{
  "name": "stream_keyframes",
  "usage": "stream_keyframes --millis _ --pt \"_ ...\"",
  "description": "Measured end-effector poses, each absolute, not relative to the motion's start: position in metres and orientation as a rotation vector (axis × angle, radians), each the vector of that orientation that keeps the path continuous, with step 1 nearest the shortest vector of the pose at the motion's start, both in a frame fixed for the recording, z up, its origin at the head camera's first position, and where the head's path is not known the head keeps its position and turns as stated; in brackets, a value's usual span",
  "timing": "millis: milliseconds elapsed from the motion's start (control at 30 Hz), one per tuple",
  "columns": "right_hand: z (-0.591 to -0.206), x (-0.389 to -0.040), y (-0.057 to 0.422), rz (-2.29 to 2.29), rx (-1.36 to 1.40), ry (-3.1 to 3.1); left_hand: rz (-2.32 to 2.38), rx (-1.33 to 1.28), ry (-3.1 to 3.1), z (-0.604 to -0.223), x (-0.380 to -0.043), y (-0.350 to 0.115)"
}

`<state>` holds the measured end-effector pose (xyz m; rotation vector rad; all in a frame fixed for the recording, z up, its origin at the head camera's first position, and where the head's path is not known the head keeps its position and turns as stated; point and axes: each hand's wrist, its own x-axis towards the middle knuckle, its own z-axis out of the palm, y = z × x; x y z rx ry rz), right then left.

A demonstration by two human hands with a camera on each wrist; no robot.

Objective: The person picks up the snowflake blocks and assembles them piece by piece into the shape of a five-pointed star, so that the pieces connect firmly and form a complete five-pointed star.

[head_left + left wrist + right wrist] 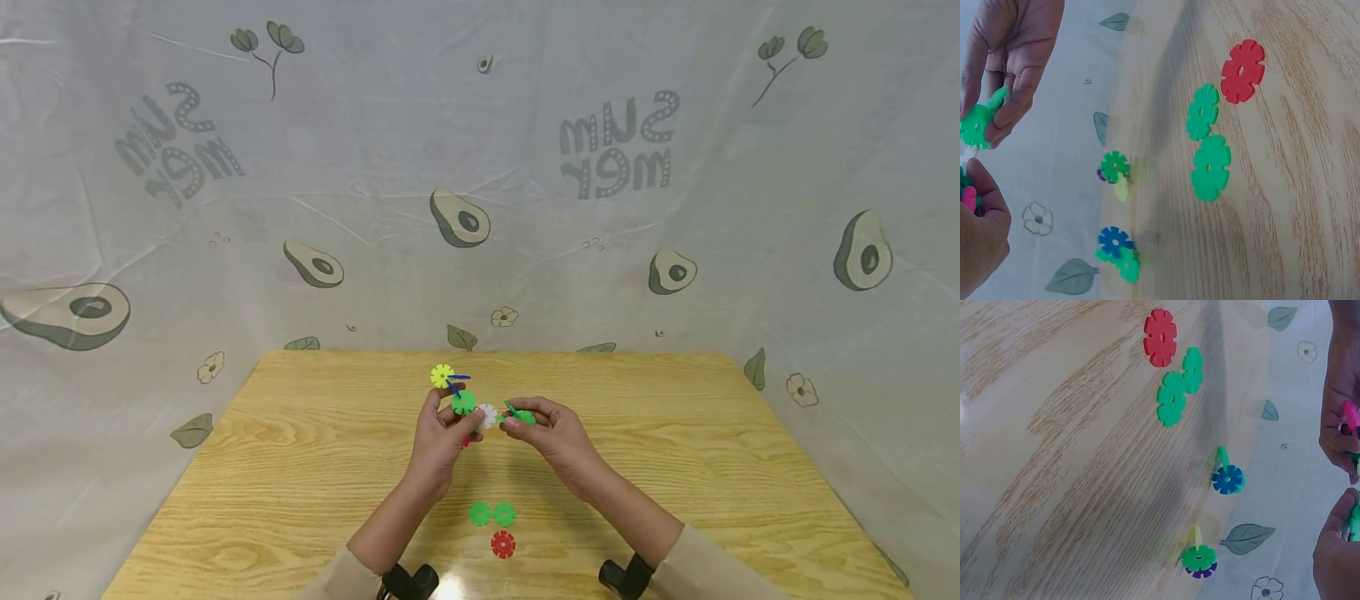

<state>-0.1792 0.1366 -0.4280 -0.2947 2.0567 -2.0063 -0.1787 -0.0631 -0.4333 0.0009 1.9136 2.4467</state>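
Note:
My left hand (437, 437) grips a chain of joined flower-shaped notched plastic discs. In the head view it includes a yellow disc (442, 376), blue discs seen nearly edge-on, a green disc (463, 402) and a white disc (488, 416) by the thumb. A pink disc (969, 198) shows under the fingers. My right hand (558, 437) pinches joined green discs (527, 417) right beside the white one. Fingers hide where the two groups meet, so I cannot tell whether they are linked. Both hands are raised above the wooden table (300, 467).
Nearer me on the table lie two green discs (480, 513) side by side and a red disc (503, 544). The wrist views show a green, purple and yellow cluster (1114, 167) and a blue and green cluster (1117, 247). A patterned sheet (375, 275) hangs behind.

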Motion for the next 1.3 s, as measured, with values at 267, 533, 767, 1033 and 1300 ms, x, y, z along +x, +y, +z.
stream_keyframes --millis 267,533,767,1033,1300 --pt "-0.428 -0.178 0.135 -2.020 -0.314 2.058 2.440 0.017 1.910 -0.434 -0.179 -0.062" --pt "-0.425 -0.178 0.136 -2.004 -0.290 2.029 2.426 0.008 1.938 -0.434 -0.179 -0.062" --pt "-0.427 -0.177 0.136 -2.006 -0.271 2.006 2.397 0.047 1.931 -0.436 -0.178 -0.063" --pt "-0.429 -0.171 0.123 -2.152 -0.170 1.963 2.455 0.010 1.860 -0.437 -0.178 -0.062" --pt "-0.427 -0.170 0.124 -2.110 -0.180 1.982 2.435 0.021 1.842 -0.436 -0.182 -0.065"
